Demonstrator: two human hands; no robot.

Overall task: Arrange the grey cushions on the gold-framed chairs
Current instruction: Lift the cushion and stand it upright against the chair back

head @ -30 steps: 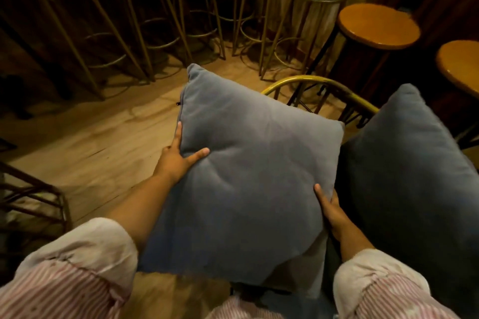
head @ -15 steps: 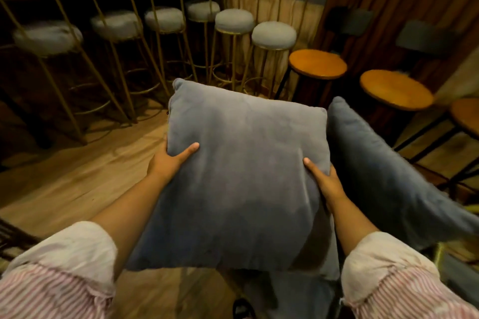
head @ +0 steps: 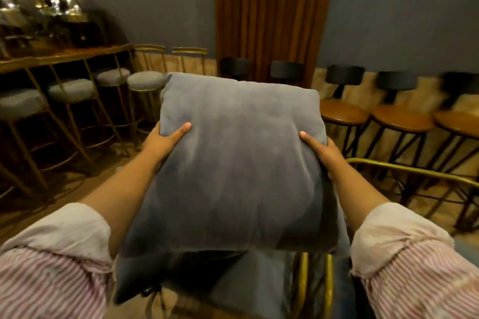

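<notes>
Gripping the grey cushion [head: 238, 163] by its side edges, left hand [head: 162, 144] and right hand [head: 325, 153] clamp it, thumbs on top, raised left of the gold chair frame [head: 414, 172].

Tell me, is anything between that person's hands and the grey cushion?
Nothing visible. The left hand and right hand already grip opposite side edges of the grey cushion, thumbs pressed on its top face.
</notes>
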